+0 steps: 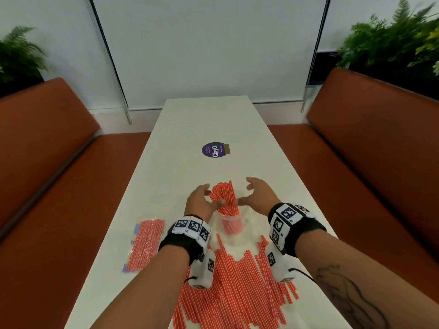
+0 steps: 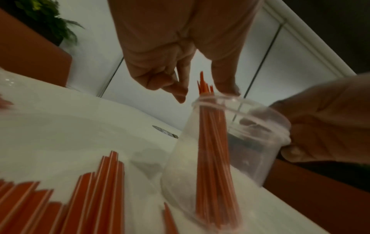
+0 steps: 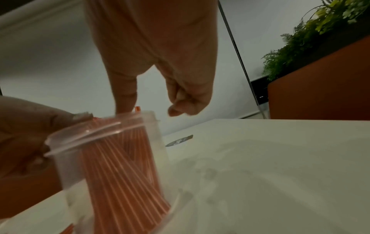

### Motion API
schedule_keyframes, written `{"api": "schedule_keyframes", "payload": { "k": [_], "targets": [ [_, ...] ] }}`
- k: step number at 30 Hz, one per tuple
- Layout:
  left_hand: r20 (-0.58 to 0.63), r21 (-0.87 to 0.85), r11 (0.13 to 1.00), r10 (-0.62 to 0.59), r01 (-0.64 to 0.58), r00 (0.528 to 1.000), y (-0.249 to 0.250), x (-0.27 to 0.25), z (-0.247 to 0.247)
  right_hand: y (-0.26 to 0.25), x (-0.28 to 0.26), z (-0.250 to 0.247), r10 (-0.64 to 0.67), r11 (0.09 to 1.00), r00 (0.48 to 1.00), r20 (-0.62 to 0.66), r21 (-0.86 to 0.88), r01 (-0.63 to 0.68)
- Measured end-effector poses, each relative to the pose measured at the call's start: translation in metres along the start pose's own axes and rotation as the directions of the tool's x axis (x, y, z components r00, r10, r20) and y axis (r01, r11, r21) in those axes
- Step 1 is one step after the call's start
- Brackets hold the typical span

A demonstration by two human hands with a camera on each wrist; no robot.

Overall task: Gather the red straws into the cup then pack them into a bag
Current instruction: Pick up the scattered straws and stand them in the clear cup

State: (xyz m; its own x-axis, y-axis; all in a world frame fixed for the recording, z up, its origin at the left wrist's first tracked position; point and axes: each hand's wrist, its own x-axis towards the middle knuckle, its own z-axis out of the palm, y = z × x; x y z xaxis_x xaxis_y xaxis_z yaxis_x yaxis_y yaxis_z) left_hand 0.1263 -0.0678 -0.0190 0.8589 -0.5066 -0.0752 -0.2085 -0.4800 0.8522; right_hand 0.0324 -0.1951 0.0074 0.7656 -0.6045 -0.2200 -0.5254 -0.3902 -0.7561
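A clear plastic cup (image 1: 231, 224) stands on the white table (image 1: 202, 124) with a bundle of red straws (image 1: 225, 195) fanning out of its top. My left hand (image 1: 215, 194) is cupped at the bundle's left, its thumb against the straws. My right hand (image 1: 244, 193) hovers at the bundle's right with fingers spread and gripping nothing. In the left wrist view the left hand (image 2: 204, 95) hangs loosely curled above the cup (image 2: 250, 142). In the right wrist view the right hand (image 3: 149, 110) has its thumb down at the rim of the cup (image 3: 66, 166). Loose red straws (image 1: 237, 286) lie in a pile under my wrists.
A clear bag packed with red straws (image 1: 145, 243) lies flat at the table's left. A purple round sticker (image 1: 213, 150) sits mid-table. Orange benches (image 1: 47, 162) run along both sides, with plants (image 1: 392, 36) behind them.
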Motion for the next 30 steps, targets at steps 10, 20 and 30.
{"api": "schedule_keyframes", "payload": {
  "k": [10, 20, 30],
  "targets": [
    [0.020, 0.111, 0.992, 0.064, -0.066, 0.998, 0.009, 0.012, 0.005, 0.013, 0.011, 0.029, 0.071, 0.997, 0.996, -0.046, -0.039, -0.073],
    [-0.039, 0.100, 0.992, 0.080, -0.076, 0.996, 0.001, 0.019, 0.007, 0.007, 0.034, 0.033, -0.109, 0.993, 0.988, -0.110, -0.045, 0.105],
    [0.106, 0.437, 0.830, 0.334, -0.346, 0.936, 0.003, 0.013, 0.006, 0.008, 0.018, 0.024, -0.359, 0.833, 0.930, 0.075, -0.424, 0.355]
  ]
}}
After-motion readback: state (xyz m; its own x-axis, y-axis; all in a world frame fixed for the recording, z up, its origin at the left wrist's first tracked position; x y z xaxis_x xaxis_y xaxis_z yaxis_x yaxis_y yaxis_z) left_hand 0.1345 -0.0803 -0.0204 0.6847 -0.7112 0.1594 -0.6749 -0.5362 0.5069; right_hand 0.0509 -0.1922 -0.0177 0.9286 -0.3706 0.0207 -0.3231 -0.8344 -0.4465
